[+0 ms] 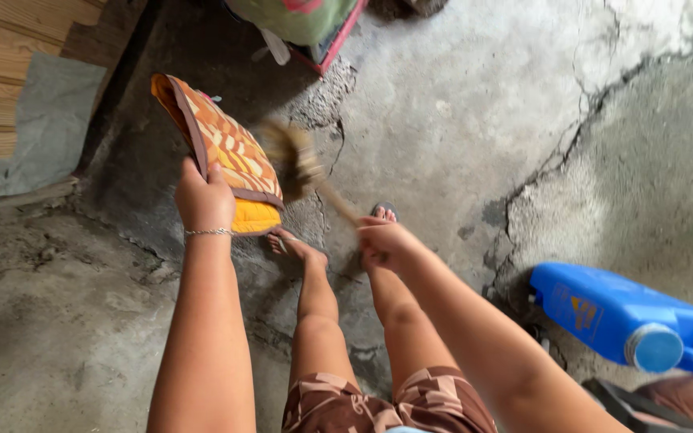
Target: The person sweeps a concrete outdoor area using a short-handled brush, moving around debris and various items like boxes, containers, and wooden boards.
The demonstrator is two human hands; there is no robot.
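— What can't you make out?
— The broom head is a brown blur, and its handle vanishes into the right hand.
— And the cushion?
— The left hand covers its near edge; the fingers are wrapped out of sight.
— The blue jug?
— Cut off at the right edge. The green thing up top is cropped too.
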